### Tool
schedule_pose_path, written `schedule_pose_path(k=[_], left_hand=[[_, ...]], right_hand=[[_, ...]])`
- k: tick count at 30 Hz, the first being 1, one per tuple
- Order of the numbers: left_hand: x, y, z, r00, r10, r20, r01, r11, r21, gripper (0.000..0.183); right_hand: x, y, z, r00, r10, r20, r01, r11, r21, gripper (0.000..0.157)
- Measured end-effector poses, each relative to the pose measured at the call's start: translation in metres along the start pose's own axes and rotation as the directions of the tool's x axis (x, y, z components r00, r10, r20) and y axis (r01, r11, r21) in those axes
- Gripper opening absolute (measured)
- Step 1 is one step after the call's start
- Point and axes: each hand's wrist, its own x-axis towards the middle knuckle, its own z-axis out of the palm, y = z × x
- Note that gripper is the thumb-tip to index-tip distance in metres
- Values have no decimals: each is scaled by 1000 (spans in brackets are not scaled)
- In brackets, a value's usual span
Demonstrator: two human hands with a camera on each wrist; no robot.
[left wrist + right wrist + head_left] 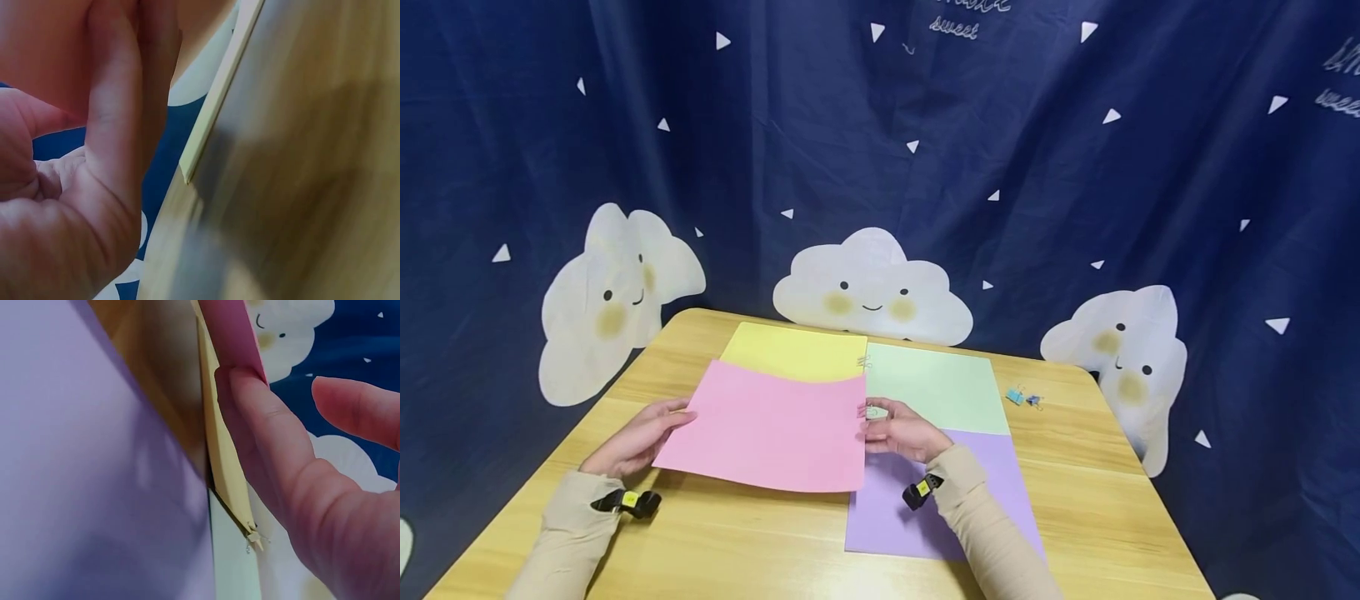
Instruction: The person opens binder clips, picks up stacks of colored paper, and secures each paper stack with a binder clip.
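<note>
A pink sheet [775,425] is lifted at a slant over the table, overlapping the near part of a yellow sheet [797,350]. My left hand [643,433] pinches its left edge, thumb on top and fingers beneath. At the opposite edge is my right hand [906,429], beside a pink binder clip [862,411] with wire handles. In the right wrist view, straight fingers [275,425] touch the pink sheet from below while the thumb [356,406] stands apart. A binder clip [254,537] sits at the yellow sheet's corner.
A pale green sheet [936,387] lies at the back right, with a purple sheet [925,517] in front of it, partly under my right arm. Further right, a teal binder clip [1015,397] and a blue binder clip [1034,401] lie on the wooden table [1090,483].
</note>
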Motion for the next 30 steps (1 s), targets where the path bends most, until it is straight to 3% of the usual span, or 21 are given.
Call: schedule_pose_path(k=[11,30], left_hand=[[0,-8,-2,1000,-21,6,20,997,77,77],[-15,-10,-5,999,-30,-15,33,977,209,73]], right_hand=[[0,6,3,999,14,31,-15,1000,14,63],[-6,17,7,996,44,71,-45,999,9,63]])
